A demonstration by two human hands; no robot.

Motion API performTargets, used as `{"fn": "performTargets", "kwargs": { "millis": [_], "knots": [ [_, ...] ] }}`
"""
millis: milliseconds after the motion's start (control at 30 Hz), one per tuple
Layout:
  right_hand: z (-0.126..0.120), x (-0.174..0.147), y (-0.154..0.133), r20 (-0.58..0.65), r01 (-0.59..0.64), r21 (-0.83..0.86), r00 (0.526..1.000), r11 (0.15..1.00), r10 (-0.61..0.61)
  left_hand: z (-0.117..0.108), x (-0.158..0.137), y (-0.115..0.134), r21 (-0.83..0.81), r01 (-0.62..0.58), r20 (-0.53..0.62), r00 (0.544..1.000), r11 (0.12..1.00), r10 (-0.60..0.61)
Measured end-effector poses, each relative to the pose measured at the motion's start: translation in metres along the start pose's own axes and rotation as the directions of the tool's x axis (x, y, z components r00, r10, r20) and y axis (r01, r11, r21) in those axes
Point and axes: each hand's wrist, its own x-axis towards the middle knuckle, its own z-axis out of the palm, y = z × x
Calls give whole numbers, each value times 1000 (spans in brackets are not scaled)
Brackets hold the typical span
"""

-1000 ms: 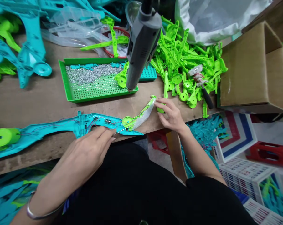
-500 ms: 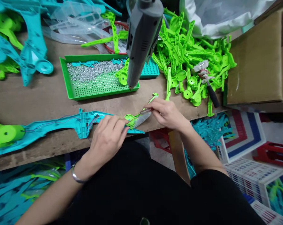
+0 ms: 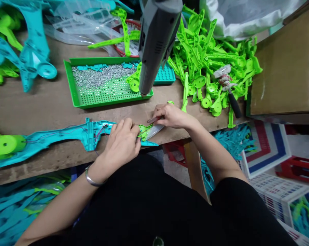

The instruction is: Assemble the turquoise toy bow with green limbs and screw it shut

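A long turquoise plastic shell half [image 3: 57, 136] lies along the table's front edge, thin wires running inside it. My left hand [image 3: 123, 140] is closed over its right end, fingers bent, hiding that stretch. Just right of those fingers, a bright green plastic piece [image 3: 145, 131] sits on the shell, beside a translucent clear plastic piece [image 3: 157, 130]. My right hand [image 3: 170, 116] pinches a slim small tool [image 3: 153, 120] above these pieces; its exact kind is unclear. A lime-green round casing [image 3: 7, 146] sits at the shell's left end.
A green perforated tray [image 3: 93, 100] of screws and small turquoise pieces stands behind. Over it hangs a grey power screwdriver [image 3: 156, 48]. Lime-green parts [image 3: 203, 61] are piled to the right, with a dark-handled tool [image 3: 233, 104] and a cardboard box [image 3: 282, 68].
My right hand has shifted slightly left and up, showing more of the slim tool. My left hand has moved a little right, uncovering wires in the shell.
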Motion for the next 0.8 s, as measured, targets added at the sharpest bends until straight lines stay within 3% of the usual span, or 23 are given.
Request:
{"fn": "performTargets", "kwargs": {
  "millis": [200, 333, 600, 800],
  "knots": [
    [-2, 5, -7, 35, -51, -33, 998, 998, 52, 5, 2, -6, -78, -10, 20, 1000, 997, 12],
    [-2, 5, -9, 37, -55, -54, 998, 997, 57, 9, -1, -6, -158, 0, -34, 999, 987, -5],
    [1, 6, -9, 22, -63, -92, 998, 994, 65, 7, 7, 3, -26, -11, -156, 988, 1000, 7],
    [1, 8, -9, 24, -74, -133, 997, 988, 78, 7, 6, 2, -33, -30, -54, 998, 999, 28]
  ]
}}
